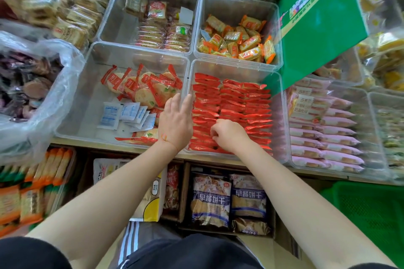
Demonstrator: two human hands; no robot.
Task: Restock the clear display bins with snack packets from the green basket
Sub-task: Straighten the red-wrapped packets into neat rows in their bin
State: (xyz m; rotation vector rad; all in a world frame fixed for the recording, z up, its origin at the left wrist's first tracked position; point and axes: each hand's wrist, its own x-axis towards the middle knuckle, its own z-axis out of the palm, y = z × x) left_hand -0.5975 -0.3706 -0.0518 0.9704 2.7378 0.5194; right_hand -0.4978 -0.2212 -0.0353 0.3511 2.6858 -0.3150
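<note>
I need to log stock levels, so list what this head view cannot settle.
- Green basket: cut off by the right and bottom edges; contents not visible.
- Right hand: its curled fingertips are hidden among the red packets, so any grip is unclear.
- Left hand: covers the wall between the two bins.
- Top-left packets: motion-blurred, labels unreadable.
- Plastic bag: film obscures contents.

Red packets [231,113]; green basket [371,209]; pink packets [328,135].
</note>
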